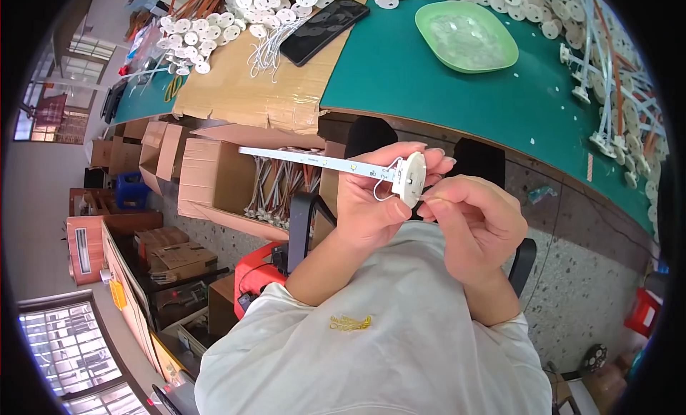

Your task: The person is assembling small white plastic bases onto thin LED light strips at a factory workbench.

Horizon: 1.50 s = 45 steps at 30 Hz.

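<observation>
An LED strip with a round white end cap [412, 179] is held in my left hand [368, 197], its fingers curled about the cap. The flat white strip [307, 157] runs out to the left and carries small yellowish LEDs. A thin white wire loops near the cap. My right hand [479, 218] pinches thumb and forefinger together right at the cap's lower edge. Whatever sits between those fingertips is too small to make out.
A green bowl [468, 40] with small clear pieces stands on the green table [400, 65]. Cardboard [257, 93] there bears a black phone [325, 30] and white wires. Capped strips pile up at the back and right [614, 122]. An open carton [214, 172] holds more strips.
</observation>
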{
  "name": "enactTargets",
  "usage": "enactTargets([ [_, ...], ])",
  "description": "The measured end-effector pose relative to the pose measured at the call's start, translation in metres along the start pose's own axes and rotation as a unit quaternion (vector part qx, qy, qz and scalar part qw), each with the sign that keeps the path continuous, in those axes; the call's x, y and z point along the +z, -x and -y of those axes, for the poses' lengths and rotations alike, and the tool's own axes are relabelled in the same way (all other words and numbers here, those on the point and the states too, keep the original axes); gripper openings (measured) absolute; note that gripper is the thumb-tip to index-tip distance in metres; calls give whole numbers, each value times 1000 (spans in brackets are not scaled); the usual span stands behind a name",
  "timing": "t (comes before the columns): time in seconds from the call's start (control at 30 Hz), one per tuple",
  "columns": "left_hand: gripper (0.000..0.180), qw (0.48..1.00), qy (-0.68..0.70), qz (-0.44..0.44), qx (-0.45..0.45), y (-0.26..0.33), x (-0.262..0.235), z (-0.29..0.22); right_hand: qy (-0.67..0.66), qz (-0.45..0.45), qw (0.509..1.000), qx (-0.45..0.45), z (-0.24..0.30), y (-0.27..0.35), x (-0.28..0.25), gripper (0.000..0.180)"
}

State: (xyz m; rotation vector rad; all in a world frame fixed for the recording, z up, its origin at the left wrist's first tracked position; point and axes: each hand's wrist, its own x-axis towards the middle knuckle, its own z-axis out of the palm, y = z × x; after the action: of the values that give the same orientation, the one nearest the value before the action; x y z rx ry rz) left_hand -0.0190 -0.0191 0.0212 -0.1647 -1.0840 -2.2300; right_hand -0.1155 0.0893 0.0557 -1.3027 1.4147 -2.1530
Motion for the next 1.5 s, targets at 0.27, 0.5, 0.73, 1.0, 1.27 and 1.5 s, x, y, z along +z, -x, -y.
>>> enactTargets([
  [0.27, 64, 1000, 25, -14, -11, 9, 11, 4, 5, -6, 1000, -15, 4, 14, -9, 10],
  [0.5, 62, 999, -11, -29, -19, 7, 8, 7, 170, 32, 977, -125, 8, 6, -16, 13],
  [0.73, 68, 999, -34, 17, -28, 6, -5, 11, 163, 52, 979, -115, 4, 3, -21, 13],
  [1.0, 60, 995, -95, -11, -9, -3, 1, 9, 206, 20, 972, -112, -6, 4, -16, 13],
  [1.27, 58, 993, -115, 38, 7, -11, -6, 3, 185, 22, 978, -98, -9, 4, -16, 14],
  [1.5, 46, 941, -335, 38, -40, -13, -15, -7, 190, 35, 981, -8, -18, 17, -29, 19],
])
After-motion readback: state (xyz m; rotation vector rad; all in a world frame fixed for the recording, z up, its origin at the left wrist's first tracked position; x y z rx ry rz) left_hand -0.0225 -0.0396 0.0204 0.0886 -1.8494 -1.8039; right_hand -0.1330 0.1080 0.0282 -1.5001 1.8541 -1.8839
